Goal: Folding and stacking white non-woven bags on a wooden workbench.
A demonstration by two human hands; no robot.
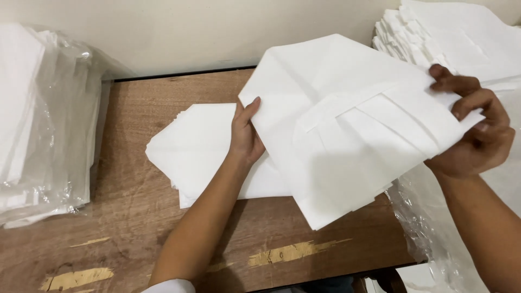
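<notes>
The pleats needed even pressure, so both hands should keep the sheet (347,135) taut. It was white, thin, pleated on one side, lifted over the worktop (135,206). The left hand (245,133) gripped its left edge; the right hand (477,130) fingers pinched the pleated corner.

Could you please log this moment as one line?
left hand: holds folded sheet | right hand: pinches its pleats | flat stack: beneath
</notes>
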